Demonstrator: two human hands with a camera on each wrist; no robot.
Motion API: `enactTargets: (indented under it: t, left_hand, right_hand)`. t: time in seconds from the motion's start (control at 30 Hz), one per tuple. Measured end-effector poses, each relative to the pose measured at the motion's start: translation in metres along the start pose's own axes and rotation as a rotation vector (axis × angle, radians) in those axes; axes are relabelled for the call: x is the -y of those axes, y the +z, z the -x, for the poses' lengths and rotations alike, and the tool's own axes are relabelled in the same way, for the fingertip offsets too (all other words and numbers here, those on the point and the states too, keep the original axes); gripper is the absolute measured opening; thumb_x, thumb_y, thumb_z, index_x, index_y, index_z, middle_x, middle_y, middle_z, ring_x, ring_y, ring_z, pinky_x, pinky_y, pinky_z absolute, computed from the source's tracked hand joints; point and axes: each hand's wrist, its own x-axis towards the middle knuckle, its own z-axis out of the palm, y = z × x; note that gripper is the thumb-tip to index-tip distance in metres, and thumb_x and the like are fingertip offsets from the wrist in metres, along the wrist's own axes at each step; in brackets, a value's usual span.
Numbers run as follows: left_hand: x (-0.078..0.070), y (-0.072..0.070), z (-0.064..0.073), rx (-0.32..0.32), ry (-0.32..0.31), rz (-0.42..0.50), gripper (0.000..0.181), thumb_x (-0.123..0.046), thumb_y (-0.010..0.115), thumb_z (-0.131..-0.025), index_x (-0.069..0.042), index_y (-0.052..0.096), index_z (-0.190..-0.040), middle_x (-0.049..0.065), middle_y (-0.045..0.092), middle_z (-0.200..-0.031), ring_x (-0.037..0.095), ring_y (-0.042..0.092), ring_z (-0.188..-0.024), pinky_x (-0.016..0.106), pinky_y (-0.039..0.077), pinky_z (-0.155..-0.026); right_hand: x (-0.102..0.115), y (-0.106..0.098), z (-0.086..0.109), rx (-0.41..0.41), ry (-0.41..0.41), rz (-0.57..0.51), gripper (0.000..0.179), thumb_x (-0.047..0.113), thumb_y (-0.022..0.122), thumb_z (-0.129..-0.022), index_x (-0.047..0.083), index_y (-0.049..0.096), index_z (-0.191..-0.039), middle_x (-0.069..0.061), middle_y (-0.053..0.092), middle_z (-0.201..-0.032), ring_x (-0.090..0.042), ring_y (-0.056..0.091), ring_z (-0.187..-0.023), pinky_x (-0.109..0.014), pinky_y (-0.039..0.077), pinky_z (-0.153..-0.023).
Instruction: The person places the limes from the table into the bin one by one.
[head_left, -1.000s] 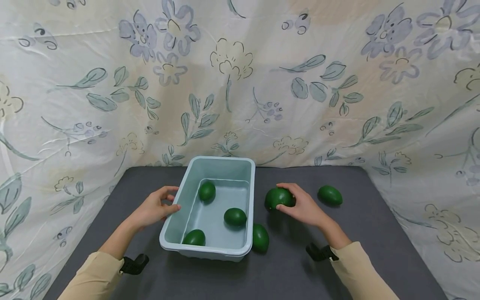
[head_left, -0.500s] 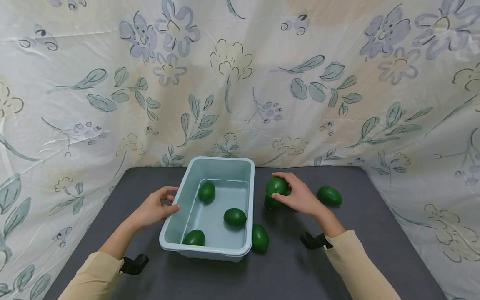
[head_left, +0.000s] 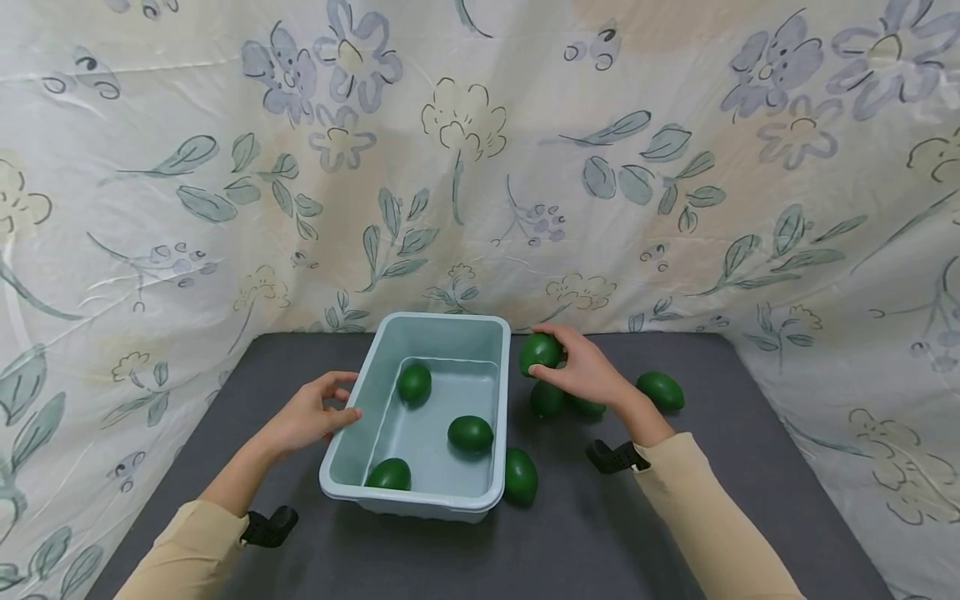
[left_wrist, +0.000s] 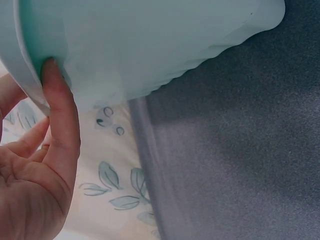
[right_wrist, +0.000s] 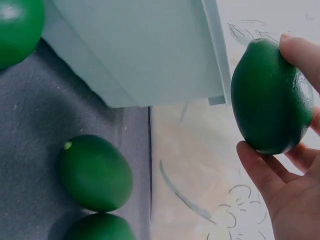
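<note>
My right hand [head_left: 585, 367] holds a glossy dark green lime [head_left: 542, 353] above the table, just right of the pale blue plastic bin [head_left: 508, 392]. In the right wrist view the lime [right_wrist: 267, 100] sits between thumb and fingertips, raised near the bin's rim. My left hand [head_left: 311, 414] pinches the bin's left rim; the left wrist view has the thumb on one side of the rim and other fingers beyond it. Inside the bin lie 3 limes: one toward the back [head_left: 414, 383], one at the right [head_left: 470, 435], one in the front left corner [head_left: 389, 474].
Two limes touch each other on the dark grey table under my right hand, a nearer-left lime [head_left: 546, 402] and a partly covered lime [head_left: 588, 407]. Another lime [head_left: 660, 392] lies farther right. One more lime [head_left: 521, 477] rests against the bin's right side. A floral curtain [head_left: 465, 208] hangs behind.
My right hand has lifted the lime off the table and moved it up and left toward the bin, uncovering two limes beneath. My left hand and the bin have stayed put.
</note>
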Motion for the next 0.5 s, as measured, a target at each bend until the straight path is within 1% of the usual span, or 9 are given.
enactTargets:
  t: [0.17,0.4,0.5]
  left_hand:
    - [0.000,0.000,0.000,0.000,0.007,0.001,0.065,-0.016,0.064,-0.087,-0.003,0.029,-0.140,0.019,0.051,-0.109,0.020,0.062,-0.078,0.036,0.052,-0.058]
    - [0.000,-0.001,0.000,0.003,0.009,0.001,0.065,-0.015,0.064,-0.087,-0.003,0.028,-0.140,0.019,0.050,-0.109,0.021,0.062,-0.078,0.037,0.052,-0.058]
    - [0.000,0.000,-0.001,0.002,0.005,-0.001,0.065,-0.015,0.064,-0.087,-0.004,0.029,-0.140,0.019,0.050,-0.109,0.020,0.061,-0.077,0.037,0.052,-0.058]
  right_hand:
    - [0.006,0.000,-0.009,0.019,0.004,-0.032,0.064,0.039,0.066,-0.083,0.016,0.040,-0.137,-0.010,0.044,-0.131,-0.023,0.055,-0.099,-0.039,0.049,-0.078]
    - [0.011,0.003,-0.023,0.022,-0.050,-0.048,0.060,0.031,0.068,-0.084,0.013,0.042,-0.135,-0.009,0.046,-0.130,-0.021,0.054,-0.101,-0.036,0.049,-0.078]
    - [0.015,0.004,-0.028,0.026,-0.061,-0.059,0.059,0.030,0.068,-0.084,0.013,0.043,-0.135,-0.009,0.047,-0.129,-0.021,0.054,-0.101,-0.036,0.049,-0.077]
